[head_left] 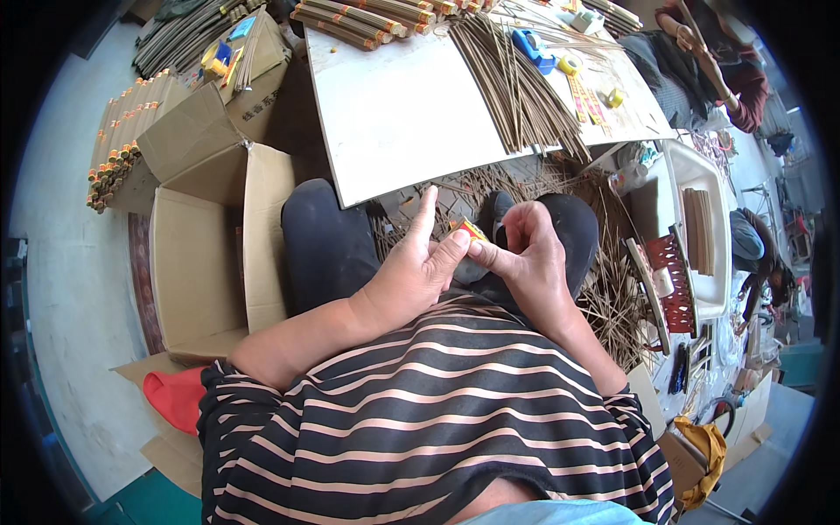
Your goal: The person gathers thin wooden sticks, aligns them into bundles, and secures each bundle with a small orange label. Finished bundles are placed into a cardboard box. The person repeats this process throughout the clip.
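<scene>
1. Head view: small red-and-yellow label [473,231] sits between my two hands, above my lap, short of the table's near edge.
2. My left hand [413,267]: thumb pressed on the label, index finger stretched out straight.
3. My right hand [534,261]: thumb pinching the label's right side, fingers curled. Two-handed hold probably keeps such a small piece steady.
4. White tabletop [398,105]: loose brown sticks [516,87] heaped lengthwise, likely for easy picking; blue tape dispenser [533,52], yellow tape roll [570,65] and red-and-yellow strips [584,99] beside them, seemingly kept handy.
5. Banded stick bundles [354,24] at the far edge, another bundle stack [131,136] off left, presumably sorted from loose ones.
6. Writing: dark characters printed on brown cardboard [271,107] behind the open carton [199,262]; held label too small and covered to read.
</scene>
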The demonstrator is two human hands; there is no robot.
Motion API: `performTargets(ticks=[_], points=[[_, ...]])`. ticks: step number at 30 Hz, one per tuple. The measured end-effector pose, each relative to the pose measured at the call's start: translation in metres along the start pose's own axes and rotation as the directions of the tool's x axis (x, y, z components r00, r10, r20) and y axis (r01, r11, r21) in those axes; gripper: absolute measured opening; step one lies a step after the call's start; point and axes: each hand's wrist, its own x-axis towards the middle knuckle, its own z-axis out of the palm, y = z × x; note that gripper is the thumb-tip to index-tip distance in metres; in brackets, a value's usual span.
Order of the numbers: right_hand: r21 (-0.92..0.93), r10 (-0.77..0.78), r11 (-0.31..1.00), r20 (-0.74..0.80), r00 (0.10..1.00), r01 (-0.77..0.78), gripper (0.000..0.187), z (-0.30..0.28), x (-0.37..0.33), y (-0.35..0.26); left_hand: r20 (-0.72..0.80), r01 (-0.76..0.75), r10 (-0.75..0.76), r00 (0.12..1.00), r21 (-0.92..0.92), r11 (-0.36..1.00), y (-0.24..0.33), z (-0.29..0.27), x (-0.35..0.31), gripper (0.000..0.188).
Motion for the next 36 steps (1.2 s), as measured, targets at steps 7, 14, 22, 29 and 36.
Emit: performTargets(ticks=[7,14,22,29,36], points=[[0.345,0.000,0.935,0.237,0.971,-0.084,0.026,0.003,-0.002,0.000,-0.048,-0.082,0.087,0.995,0.094,0.992,-0.010,0.005,0.005,0.076],[0.590,-0.055,0.781,0.389,0.920,-0.203,0.029,0.009,-0.002,0.013,0.029,-0.117,0.115,0.993,0.073,0.990,-0.006,0.002,0.002,0.076],[0.691,-0.242,0.696,0.482,0.842,-0.195,0.026,0.005,0.011,0.024,0.181,-0.019,0.043,0.982,-0.134,0.991,-0.004,-0.006,0.001,0.085],[0.675,-0.318,0.711,0.560,0.765,-0.199,0.026,-0.007,0.017,0.022,0.250,0.049,0.017,0.968,-0.258,0.965,-0.007,-0.004,0.004,0.060],[0.454,-0.249,0.887,0.624,0.740,-0.085,0.023,-0.023,0.025,0.016,0.266,-0.003,0.051,0.963,-0.175,0.985,-0.017,-0.003,0.007,0.092]])
